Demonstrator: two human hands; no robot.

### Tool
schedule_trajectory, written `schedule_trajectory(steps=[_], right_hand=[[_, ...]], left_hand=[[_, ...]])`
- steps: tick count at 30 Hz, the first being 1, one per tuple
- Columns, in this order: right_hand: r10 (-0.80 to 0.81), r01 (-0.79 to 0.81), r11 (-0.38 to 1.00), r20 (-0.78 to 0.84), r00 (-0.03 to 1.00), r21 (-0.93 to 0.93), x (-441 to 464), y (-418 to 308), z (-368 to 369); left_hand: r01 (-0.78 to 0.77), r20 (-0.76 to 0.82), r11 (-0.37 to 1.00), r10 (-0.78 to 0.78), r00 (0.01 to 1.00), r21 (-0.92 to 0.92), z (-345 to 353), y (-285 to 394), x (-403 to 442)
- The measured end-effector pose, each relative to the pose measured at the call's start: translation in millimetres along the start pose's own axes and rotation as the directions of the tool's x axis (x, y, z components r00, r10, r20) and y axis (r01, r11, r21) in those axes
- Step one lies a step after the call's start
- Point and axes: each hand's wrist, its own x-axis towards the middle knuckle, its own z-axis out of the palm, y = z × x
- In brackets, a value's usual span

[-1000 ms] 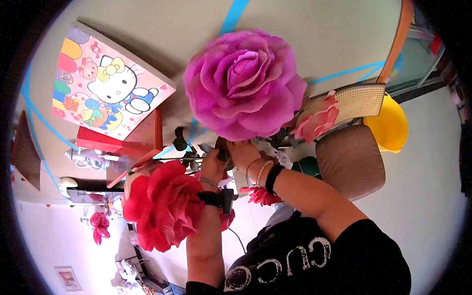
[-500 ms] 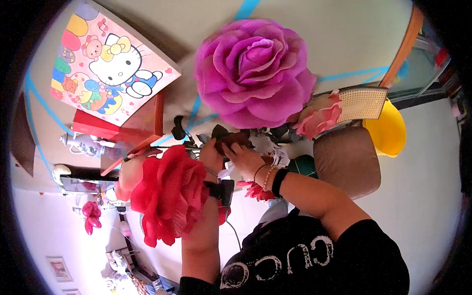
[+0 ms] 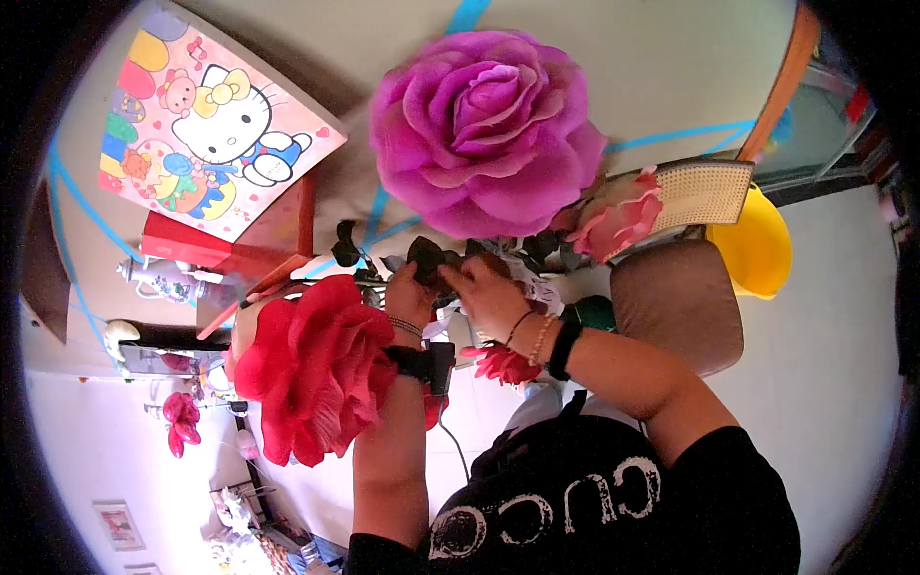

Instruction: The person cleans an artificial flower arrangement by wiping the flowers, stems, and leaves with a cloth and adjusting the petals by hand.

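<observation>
Just below the big purple artificial rose (image 3: 489,125), both hands are among dark leaves on its stem. My left hand (image 3: 410,295) is closed, its fingertips pinching a dark green leaf (image 3: 428,257). Beside it, my right hand (image 3: 491,299) has bent fingers pressed on a dark brownish leaf (image 3: 495,263); the fingertips are partly hidden. A large red artificial rose (image 3: 316,374) hangs in front of my left forearm. To the right of the hands is a pink artificial flower (image 3: 618,220), and a smaller red flower (image 3: 503,362) shows under my right wrist.
A cartoon cat picture (image 3: 220,125) leans at the upper left near a red box (image 3: 187,240). A brown padded stool (image 3: 678,305), a woven chair back (image 3: 700,199) and a yellow bucket (image 3: 757,244) are on the right. A metal pot (image 3: 158,280) stands at left.
My right hand has shifted slightly right, apart from my left hand, and the leaf by my left fingers shows more. The purple and red roses have moved a little up and left.
</observation>
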Motion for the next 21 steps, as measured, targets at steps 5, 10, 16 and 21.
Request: schedule_trajectory(steps=[5,10,16,21], right_hand=[[0.167,-0.135,0.985,0.462,0.871,-0.103,0.0,7.7,29.6],[0.289,-0.303,0.952,0.203,0.935,0.042,-23.8,37.7,13.0],[0.407,-0.411,0.887,0.064,0.911,0.209,-38.3,68.1,11.7],[0.375,-0.365,0.895,0.010,0.927,0.255,-38.6,58.4,-13.0]], left_hand=[[-0.167,-0.036,0.789,0.233,0.972,0.591,1.9,21.1,-15.8],[-0.179,-0.066,0.805,0.261,0.963,0.566,28.5,43.9,-29.6],[-0.329,0.030,0.834,0.353,0.935,0.444,72.4,28.5,-75.1],[-0.110,0.093,0.847,0.072,0.993,0.520,73.2,-19.5,-64.1]])
